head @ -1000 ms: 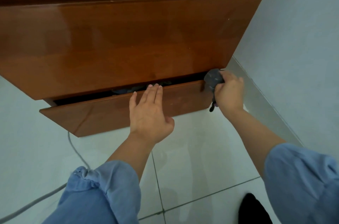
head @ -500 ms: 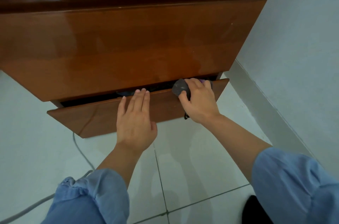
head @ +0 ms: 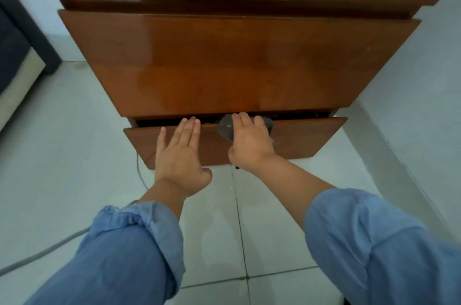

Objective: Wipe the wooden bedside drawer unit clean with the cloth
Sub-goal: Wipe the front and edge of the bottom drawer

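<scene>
The right hand (head: 250,141) grips the grey cloth (head: 225,127) on the bottom drawer's (head: 306,137) top edge. The left hand (head: 180,152), at its nine o'clock, braces flat, fingers straight. Judged next: wipe leftward along the edge.

Most of the grey cloth (head: 225,127) is covered by the right hand (head: 250,141); only its left lobe and a sliver at the right are seen, and a purple scrap beside the fingers cannot be identified. The interior of the bottom drawer (head: 306,136) is lost in a dark gap, its contents unreadable. The top of the wooden drawer unit (head: 224,60) is cut off by the upper edge. The grey cable (head: 42,252) is hidden behind the left sleeve (head: 119,254) and runs off the left edge. A dark piece of furniture (head: 15,40) at the left is cropped and cannot be named.
</scene>
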The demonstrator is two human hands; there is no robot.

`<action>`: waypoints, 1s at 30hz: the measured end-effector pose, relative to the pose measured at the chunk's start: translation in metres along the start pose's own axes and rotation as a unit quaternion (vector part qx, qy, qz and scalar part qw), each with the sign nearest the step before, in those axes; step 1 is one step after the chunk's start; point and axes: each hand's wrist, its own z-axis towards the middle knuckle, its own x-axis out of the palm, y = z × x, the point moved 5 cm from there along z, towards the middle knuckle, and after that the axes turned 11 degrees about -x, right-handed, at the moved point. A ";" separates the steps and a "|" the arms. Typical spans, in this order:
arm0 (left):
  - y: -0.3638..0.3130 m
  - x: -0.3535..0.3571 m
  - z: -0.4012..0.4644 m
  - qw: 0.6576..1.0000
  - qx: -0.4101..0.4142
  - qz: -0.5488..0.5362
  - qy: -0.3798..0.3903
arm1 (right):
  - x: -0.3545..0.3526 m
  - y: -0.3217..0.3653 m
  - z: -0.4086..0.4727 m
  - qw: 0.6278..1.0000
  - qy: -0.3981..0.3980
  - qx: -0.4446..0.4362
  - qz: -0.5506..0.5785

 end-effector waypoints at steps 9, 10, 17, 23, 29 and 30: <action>0.069 -0.013 -0.012 0.994 -0.090 -0.009 -0.053 | -0.003 0.006 0.000 0.999 0.009 0.043 -0.012; 0.078 -0.009 -0.013 0.994 -0.098 -0.011 -0.036 | -0.002 0.008 0.000 0.998 0.003 0.062 -0.012; 0.090 -0.003 -0.013 0.995 -0.066 -0.071 -0.022 | 0.007 0.064 0.014 0.999 0.001 0.023 0.023; 0.101 -0.001 -0.011 0.994 -0.043 -0.096 -0.039 | 0.020 0.113 0.034 0.999 -0.040 -0.013 0.023; 0.133 0.000 -0.012 0.897 -0.247 -0.366 0.032 | 0.028 0.112 0.037 0.998 -0.056 -0.013 0.010; 0.130 0.003 -0.011 0.865 -0.258 -0.426 0.057 | 0.028 0.113 0.037 0.998 -0.059 -0.008 0.012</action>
